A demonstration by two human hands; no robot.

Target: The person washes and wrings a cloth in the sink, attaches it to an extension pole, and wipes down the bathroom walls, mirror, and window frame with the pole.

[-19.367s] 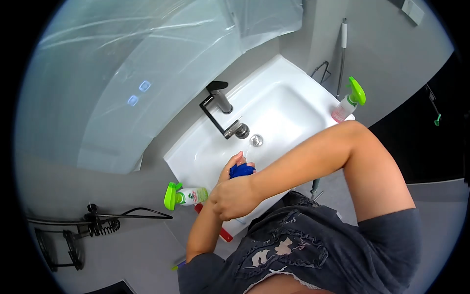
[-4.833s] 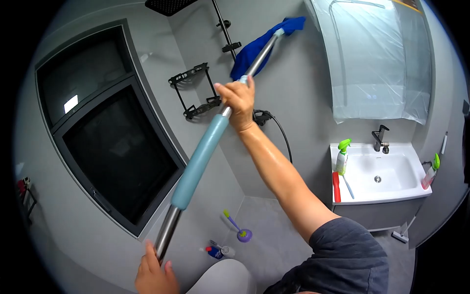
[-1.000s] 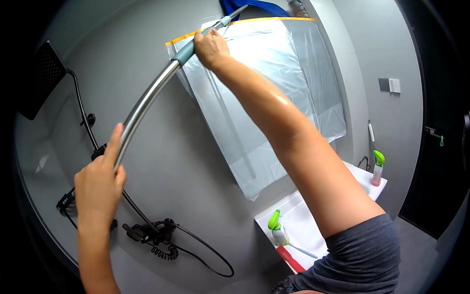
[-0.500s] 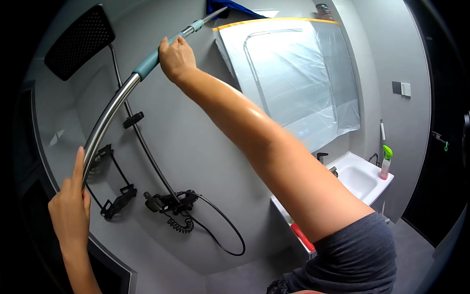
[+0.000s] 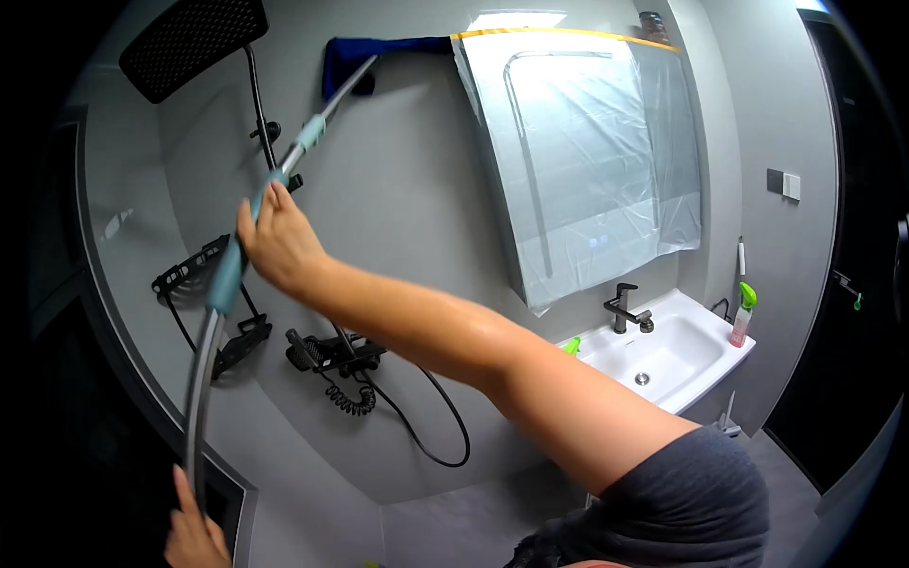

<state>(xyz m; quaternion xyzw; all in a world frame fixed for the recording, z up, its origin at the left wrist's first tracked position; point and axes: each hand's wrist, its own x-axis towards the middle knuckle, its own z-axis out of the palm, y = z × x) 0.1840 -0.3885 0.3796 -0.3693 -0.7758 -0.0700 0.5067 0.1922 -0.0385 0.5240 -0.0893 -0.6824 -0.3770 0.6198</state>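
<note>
A mop's long pole [image 5: 202, 379], metal with teal grips, slants from the lower left up to the wall. Its blue cloth head [image 5: 343, 64] lies high on the grey wall, close to the left end of the plastic-covered mirror cabinet [image 5: 587, 161]. My right hand [image 5: 282, 241] is closed around the teal grip in the middle. Low at the left edge, my left hand [image 5: 197, 538] holds the metal part, its index finger stretched along the pole and its lower part cut off by the frame.
A black shower head [image 5: 194, 43] hangs at the upper left, with a shower mixer [image 5: 331, 352] and hose below. Black wall racks [image 5: 194, 270] sit behind the pole. At the right are a white washbasin [image 5: 677, 350], a black tap [image 5: 621, 308] and a spray bottle [image 5: 743, 317].
Both hands have moved down with the mop, and its blue head has come lower and leftward into fuller view. More of the washbasin and tap shows.
</note>
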